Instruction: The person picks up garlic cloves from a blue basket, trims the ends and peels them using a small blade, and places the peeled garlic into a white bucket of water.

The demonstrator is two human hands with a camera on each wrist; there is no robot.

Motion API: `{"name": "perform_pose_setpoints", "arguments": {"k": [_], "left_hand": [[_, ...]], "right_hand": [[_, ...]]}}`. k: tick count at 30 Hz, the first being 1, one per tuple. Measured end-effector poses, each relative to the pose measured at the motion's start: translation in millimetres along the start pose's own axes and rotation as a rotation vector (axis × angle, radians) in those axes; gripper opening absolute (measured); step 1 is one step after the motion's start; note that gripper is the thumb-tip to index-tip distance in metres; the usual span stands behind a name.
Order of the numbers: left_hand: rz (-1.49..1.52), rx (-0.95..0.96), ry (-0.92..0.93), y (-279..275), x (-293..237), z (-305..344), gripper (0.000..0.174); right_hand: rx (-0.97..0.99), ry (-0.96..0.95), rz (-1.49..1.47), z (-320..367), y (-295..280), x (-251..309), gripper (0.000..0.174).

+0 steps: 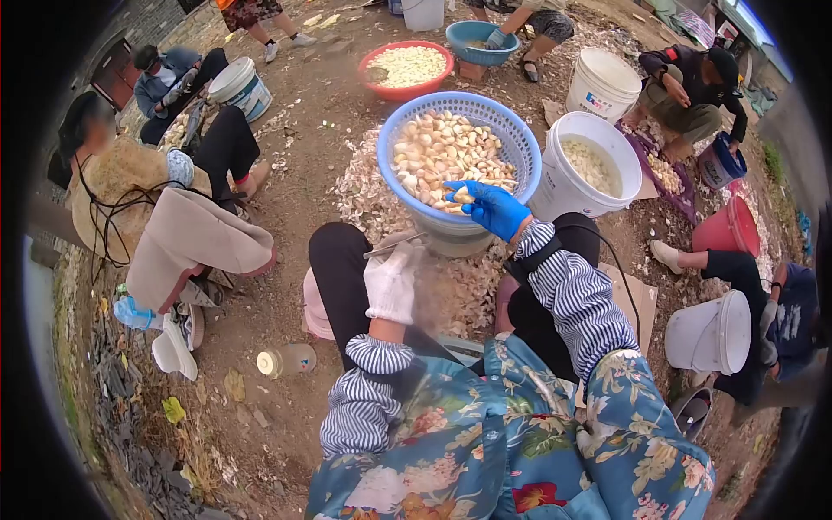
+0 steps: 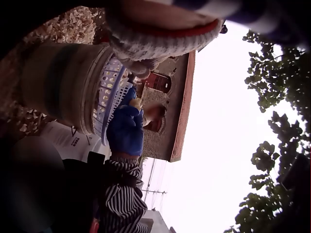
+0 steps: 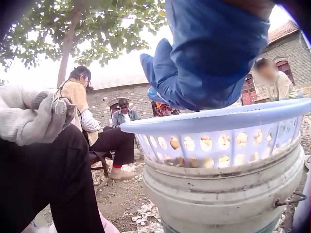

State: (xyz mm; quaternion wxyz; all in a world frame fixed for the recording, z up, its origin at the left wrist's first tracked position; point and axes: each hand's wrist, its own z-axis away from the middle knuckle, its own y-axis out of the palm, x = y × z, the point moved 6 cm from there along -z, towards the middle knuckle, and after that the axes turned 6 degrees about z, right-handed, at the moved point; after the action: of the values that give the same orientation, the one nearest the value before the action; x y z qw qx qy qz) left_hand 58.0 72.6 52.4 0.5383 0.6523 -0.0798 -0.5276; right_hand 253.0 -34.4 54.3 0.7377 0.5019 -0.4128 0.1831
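Observation:
My left hand (image 1: 392, 286), in a white knit glove, grips a small thin-bladed knife (image 1: 394, 246) above my left knee. In a blue rubber glove, my right hand (image 1: 494, 211) pinches a garlic clove (image 1: 464, 195) over the near rim of a blue plastic basket (image 1: 525, 152). Unpeeled garlic cloves (image 1: 451, 143) are heaped inside this basket. It sits on top of a pale bucket (image 3: 218, 194). From the left wrist view, the blue glove (image 2: 125, 131) shows beside the basket's rim with the clove at its fingertips.
A white bucket (image 1: 628, 165) of peeled cloves in liquid stands right of the basket. Beyond is a red basin (image 1: 445, 74) of pale cloves. Garlic skins (image 1: 368, 186) litter the ground. A lidded jar (image 1: 286, 360) lies at my left; seated people work on both sides.

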Motion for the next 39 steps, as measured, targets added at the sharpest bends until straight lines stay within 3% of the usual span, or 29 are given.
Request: {"name": "perform_pose_setpoints", "arguments": {"k": [6, 8, 11, 18, 24, 33, 37, 39], "left_hand": [[-0.395, 0.069, 0.155, 40.7, -12.9, 11.6, 0.023], [-0.409, 0.104, 0.18, 39.9, -5.0, 15.2, 0.022], [-0.416, 0.168, 0.17, 46.3, 4.1, 20.9, 0.021], [-0.425, 0.278, 0.084, 49.4, 12.2, 29.6, 0.024], [-0.555, 0.356, 0.105, 48.6, 20.0, 28.3, 0.024], [-0.54, 0.257, 0.164, 38.8, 28.6, 20.5, 0.018], [-0.319, 0.001, -0.025, 9.4, 37.6, 4.6, 0.015], [-0.354, -0.034, -0.013, 1.6, 39.4, 2.7, 0.013]], "right_hand": [[0.033, 0.012, 0.1, 52.1, 23.7, -20.3, 0.048], [0.048, 0.01, 0.124, 59.5, 19.6, -30.8, 0.046], [-0.085, -0.007, 0.115, 64.5, 11.3, -48.4, 0.045], [-0.071, 0.077, 0.129, 65.0, 25.8, -53.5, 0.038], [-0.227, 0.127, 0.194, 64.2, 16.2, -62.8, 0.04], [-0.377, 0.126, 0.308, 67.8, 4.7, -75.0, 0.035], [-0.298, 0.156, 0.29, 74.5, 20.3, -83.9, 0.035], [-0.294, 0.18, 0.22, 74.5, 17.8, -94.4, 0.036]]}}
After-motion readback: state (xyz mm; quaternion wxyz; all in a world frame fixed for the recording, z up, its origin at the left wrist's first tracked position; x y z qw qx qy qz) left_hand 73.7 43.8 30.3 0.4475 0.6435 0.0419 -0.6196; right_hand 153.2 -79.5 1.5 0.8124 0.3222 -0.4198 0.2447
